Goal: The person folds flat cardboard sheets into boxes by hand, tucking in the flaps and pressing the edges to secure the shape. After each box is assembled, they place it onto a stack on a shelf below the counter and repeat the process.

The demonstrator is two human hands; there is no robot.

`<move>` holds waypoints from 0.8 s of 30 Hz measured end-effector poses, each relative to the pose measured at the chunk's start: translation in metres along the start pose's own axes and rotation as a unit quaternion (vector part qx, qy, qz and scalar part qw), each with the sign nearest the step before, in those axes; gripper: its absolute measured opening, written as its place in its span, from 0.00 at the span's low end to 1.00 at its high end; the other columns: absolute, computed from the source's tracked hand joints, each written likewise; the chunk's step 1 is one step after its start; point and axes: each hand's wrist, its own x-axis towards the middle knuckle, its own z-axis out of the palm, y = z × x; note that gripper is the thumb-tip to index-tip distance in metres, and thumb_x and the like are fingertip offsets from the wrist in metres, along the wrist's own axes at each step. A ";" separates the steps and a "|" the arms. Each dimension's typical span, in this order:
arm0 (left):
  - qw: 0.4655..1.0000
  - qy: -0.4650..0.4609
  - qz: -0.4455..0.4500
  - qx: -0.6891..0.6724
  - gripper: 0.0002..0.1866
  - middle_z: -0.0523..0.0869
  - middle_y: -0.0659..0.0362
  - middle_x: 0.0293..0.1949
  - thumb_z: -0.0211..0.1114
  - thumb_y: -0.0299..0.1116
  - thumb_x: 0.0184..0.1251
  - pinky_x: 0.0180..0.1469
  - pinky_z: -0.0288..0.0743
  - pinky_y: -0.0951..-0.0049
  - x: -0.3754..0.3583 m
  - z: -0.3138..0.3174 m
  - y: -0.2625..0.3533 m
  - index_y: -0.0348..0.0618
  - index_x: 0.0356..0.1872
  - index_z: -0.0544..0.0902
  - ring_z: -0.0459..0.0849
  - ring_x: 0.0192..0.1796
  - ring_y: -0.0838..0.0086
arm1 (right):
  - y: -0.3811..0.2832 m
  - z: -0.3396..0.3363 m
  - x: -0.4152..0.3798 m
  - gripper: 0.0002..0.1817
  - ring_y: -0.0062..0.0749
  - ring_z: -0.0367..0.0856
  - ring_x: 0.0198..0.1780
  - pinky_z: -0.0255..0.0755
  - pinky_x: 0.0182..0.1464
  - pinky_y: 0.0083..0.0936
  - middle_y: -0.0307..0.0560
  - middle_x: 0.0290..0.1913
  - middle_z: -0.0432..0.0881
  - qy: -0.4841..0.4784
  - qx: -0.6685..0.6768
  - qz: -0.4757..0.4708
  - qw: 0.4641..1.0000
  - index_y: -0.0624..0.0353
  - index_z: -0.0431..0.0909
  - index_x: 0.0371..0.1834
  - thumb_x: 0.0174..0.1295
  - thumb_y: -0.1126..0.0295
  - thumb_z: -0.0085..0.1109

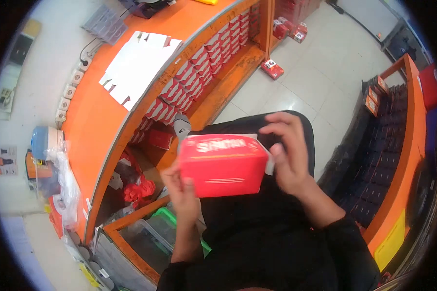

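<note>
A red box (223,169) with white lettering is held up in front of my lap. My left hand (180,191) grips its left end, with the thumb on the near face. At the right end, where a white flap shows, my right hand (289,150) has its fingers apart and curved, and its fingertips are close to the flap; whether they touch it is unclear. Flat white card sheets (138,68) lie on the orange counter (85,133) at the upper left.
Stacked red and white boxes (194,77) fill the shelf under the counter. A red box (272,69) lies on the tiled floor (320,77). Dark boxes (374,160) fill an orange-framed rack at the right. Below left is a bin with a green-rimmed container (166,216).
</note>
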 end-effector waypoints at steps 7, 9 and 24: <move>0.850 0.089 -0.290 -0.430 0.21 0.83 0.55 0.63 0.50 0.44 0.89 0.70 0.76 0.64 0.006 -0.017 -0.009 0.42 0.70 0.74 0.82 0.65 0.69 | -0.003 0.029 -0.043 0.34 0.46 0.66 0.74 0.57 0.77 0.44 0.56 0.75 0.64 -0.173 0.319 0.125 0.923 0.63 0.63 0.80 0.78 0.55 0.54; 0.845 0.105 -0.291 -0.437 0.20 0.84 0.57 0.61 0.51 0.44 0.89 0.68 0.77 0.64 0.001 -0.011 -0.012 0.43 0.68 0.75 0.83 0.64 0.71 | -0.001 0.037 -0.050 0.38 0.48 0.65 0.76 0.58 0.77 0.46 0.56 0.77 0.62 -0.177 0.353 0.117 0.911 0.63 0.60 0.82 0.76 0.53 0.58; 0.920 0.102 -0.124 -0.357 0.09 0.79 0.61 0.51 0.51 0.37 0.89 0.62 0.72 0.73 -0.044 -0.010 0.003 0.43 0.57 0.71 0.77 0.56 0.83 | -0.005 0.044 -0.062 0.46 0.47 0.71 0.74 0.74 0.70 0.47 0.56 0.77 0.66 -0.015 0.210 0.063 0.976 0.51 0.63 0.75 0.61 0.44 0.77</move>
